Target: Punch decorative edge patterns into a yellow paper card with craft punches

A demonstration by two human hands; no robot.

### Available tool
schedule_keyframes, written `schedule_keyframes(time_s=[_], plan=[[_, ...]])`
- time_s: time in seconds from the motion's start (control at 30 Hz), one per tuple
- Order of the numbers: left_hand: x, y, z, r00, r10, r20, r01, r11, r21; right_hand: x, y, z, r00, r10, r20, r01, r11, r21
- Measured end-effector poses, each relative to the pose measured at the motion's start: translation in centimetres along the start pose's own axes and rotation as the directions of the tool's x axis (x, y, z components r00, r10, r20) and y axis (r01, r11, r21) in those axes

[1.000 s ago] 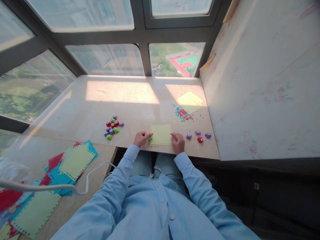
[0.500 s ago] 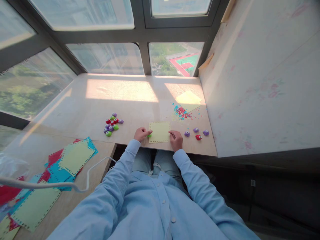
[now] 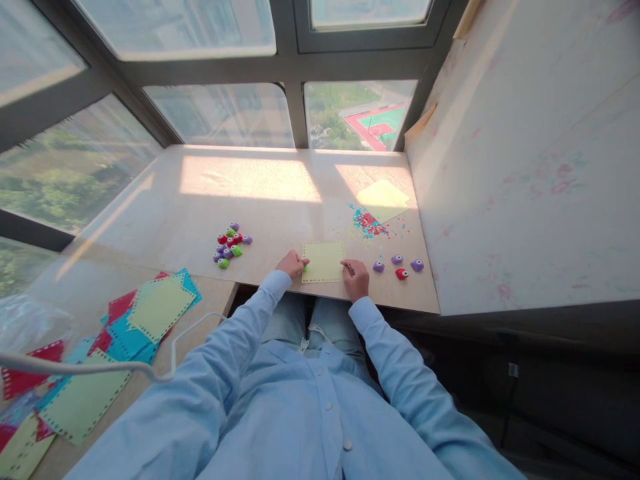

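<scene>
A pale yellow sheet of paper with a row of small holes along its edges lies near the table's front edge. My left hand is closed at its left side, around a small green hole punch that is mostly hidden by the fingers. At the opposite side my right hand has its fingers curled and pinches the paper's right edge. To the right of that hand are a red punch and several purple ones, each with an eye on it.
Left of my hands sits a cluster of red, green and purple punches. Red and blue paper bits lie beside yellow sheets at the back right. Hole-edged coloured sheets and a white cable are at the left.
The whole view has shifted slightly. My left hand has turned a little at the paper's left edge, showing less of the green punch. My right hand stays on the right edge.
</scene>
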State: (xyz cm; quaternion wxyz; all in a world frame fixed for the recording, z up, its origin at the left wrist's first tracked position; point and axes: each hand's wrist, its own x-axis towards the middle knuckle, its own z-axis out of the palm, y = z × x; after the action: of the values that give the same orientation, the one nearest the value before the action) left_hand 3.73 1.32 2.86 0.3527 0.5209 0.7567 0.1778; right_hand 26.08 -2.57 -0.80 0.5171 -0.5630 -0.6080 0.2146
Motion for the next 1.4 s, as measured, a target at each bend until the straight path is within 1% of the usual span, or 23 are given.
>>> schedule_keyframes(time_s=[0.13,0.23,0.33,0.43,0.53,0.7,0.9,1.07,1.23,1.4], plan=[[0.2,-0.2,0.3,1.0,0.001,-0.006,-0.001,0.999,-0.044,0.0,0.0,0.0,1.0,0.001,0.017,-0.001,1.0,-0.009],[0.3,-0.2,0.1,1.0,0.013,-0.005,-0.013,0.997,-0.081,0.0,0.1,0.1,1.0,-0.008,0.013,0.008,1.0,-0.012],[0.3,-0.1,-0.5,0.999,0.027,0.041,-0.023,0.994,-0.106,0.0,0.2,0.2,0.999,-0.031,0.024,0.032,0.999,-0.019],[0.2,0.0,-1.2,0.994,0.037,0.102,-0.024,0.992,-0.126,-0.1,0.4,0.4,0.997,-0.056,0.06,0.059,0.997,-0.04],[-0.1,0.0,-1.6,0.992,0.043,0.115,-0.025,0.988,-0.154,-0.1,0.6,0.5,0.994,-0.076,0.079,0.081,0.995,-0.066],[-0.6,-0.3,-1.5,0.996,0.057,0.074,-0.04,0.977,-0.212,-0.1,0.5,0.6,0.993,-0.091,0.074,0.096,0.992,-0.077],[-1.2,-1.0,-1.7,0.993,0.119,0.005,-0.113,0.959,-0.259,-0.1,0.6,0.6,0.994,-0.088,0.064,0.093,0.993,-0.077],[-1.7,-1.6,-1.4,0.982,0.183,-0.047,-0.189,0.954,-0.234,-0.1,0.6,0.6,0.996,-0.069,0.052,0.073,0.995,-0.075],[-2.1,-1.9,-0.9,0.974,0.201,-0.1,-0.217,0.957,-0.193,0.0,0.4,0.4,0.998,-0.045,0.043,0.048,0.997,-0.063],[-2.7,-2.3,-0.9,0.97,0.221,-0.104,-0.238,0.949,-0.208,0.0,0.5,0.1,1.0,0.0,0.029,0.001,0.999,-0.033]])
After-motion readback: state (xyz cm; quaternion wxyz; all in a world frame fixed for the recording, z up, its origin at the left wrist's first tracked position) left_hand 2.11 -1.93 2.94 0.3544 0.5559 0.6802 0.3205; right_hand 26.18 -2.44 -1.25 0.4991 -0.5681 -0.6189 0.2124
